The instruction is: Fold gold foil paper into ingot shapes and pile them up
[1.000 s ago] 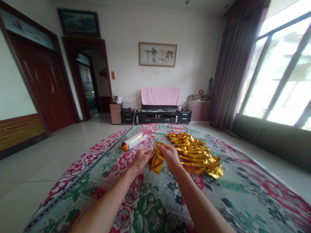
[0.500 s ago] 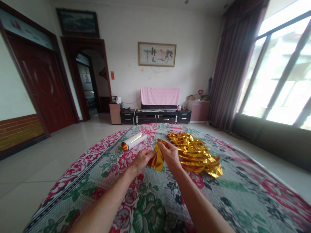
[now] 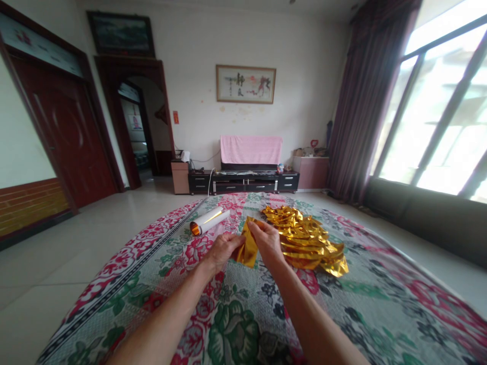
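Observation:
A small sheet of gold foil paper (image 3: 248, 252) hangs between my two hands above the patterned cloth. My left hand (image 3: 223, 249) pinches its left side with thumb and fingers. Higher up, my right hand (image 3: 267, 240) grips the right edge near the top. To the right, partly behind my right hand, lies a heap of crumpled or folded gold foil pieces (image 3: 317, 241). A roll (image 3: 211, 220), white outside with gold inside, rests on the cloth beyond my left hand.
The round table is covered by a floral cloth (image 3: 234, 332) in red, green and grey. Past its far edge stands a black low cabinet (image 3: 243, 185) with a pink cloth (image 3: 251, 150) over something on it. A curtain (image 3: 357, 101) and windows are at the right.
Hardly anything differs. Both hands keep their hold on the foil sheet, and the whole view has shifted very slightly.

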### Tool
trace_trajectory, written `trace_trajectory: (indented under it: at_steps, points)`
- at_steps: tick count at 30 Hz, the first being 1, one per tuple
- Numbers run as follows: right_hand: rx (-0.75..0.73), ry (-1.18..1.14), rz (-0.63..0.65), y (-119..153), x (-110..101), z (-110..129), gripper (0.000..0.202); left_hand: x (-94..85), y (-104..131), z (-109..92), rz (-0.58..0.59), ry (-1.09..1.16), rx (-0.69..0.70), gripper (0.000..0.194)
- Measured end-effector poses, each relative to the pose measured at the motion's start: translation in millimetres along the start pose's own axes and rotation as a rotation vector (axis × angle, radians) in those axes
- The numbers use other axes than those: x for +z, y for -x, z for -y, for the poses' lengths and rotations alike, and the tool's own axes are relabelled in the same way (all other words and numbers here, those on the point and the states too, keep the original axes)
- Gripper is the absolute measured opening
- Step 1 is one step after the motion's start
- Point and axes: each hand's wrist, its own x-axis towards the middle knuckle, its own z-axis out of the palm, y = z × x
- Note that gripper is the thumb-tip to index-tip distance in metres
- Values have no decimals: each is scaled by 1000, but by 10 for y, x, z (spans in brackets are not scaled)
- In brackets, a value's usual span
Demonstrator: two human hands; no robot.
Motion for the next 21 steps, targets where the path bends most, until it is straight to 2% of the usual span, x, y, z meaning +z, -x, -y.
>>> trace_trajectory:
  at_steps: [7, 11, 14, 21]
  points:
    - [116, -86, 13, 6, -9, -2, 33, 5, -7, 16, -34, 11, 7, 35]
    - [171, -120, 88, 26, -11, 31, 35, 5, -7, 15, -33, 35, 17, 35]
    - [158, -123, 114, 26, -9, 20, 36, 13, -2, -2, -30, 50, 25, 34]
    - [55, -26, 69, -19, -10, -31, 31, -50, 6, 7, 31, 3, -48, 36]
